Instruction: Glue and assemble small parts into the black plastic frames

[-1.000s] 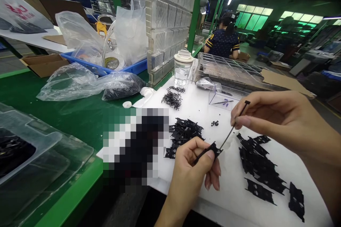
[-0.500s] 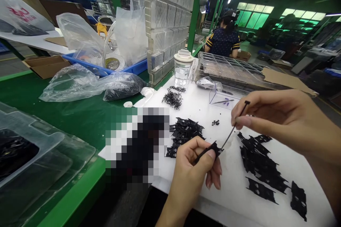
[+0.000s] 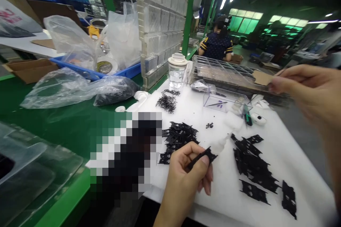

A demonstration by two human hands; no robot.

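My left hand [image 3: 186, 173] is closed around a small flat black plastic part [image 3: 209, 154] with notched ends, held above the white work surface [image 3: 226, 191]. My right hand [image 3: 306, 85] is up at the right, away from the part, with thumb and forefinger pinched together. Whatever lies between those fingertips is blurred and cannot be made out. Left of my left hand lies a heap of similar black parts [image 3: 181, 134]. To its right are more black parts [image 3: 255, 166], spread in an overlapping row, with a single part [image 3: 289, 198] apart from them.
Small black pieces [image 3: 166, 103] lie in a pile near a lidded clear cup [image 3: 177, 72]. Tiny black bits [image 3: 209, 125] sit mid-surface. Behind are a clear box [image 3: 226, 101], a green-and-black cutter [image 3: 247, 116] and a divided tray [image 3: 221, 71]. A person [image 3: 217, 44] sits beyond.
My right hand has moved up and right, off the part. The thin black rod it held against the part no longer shows clearly. My left hand keeps its hold; the view has shifted slightly.
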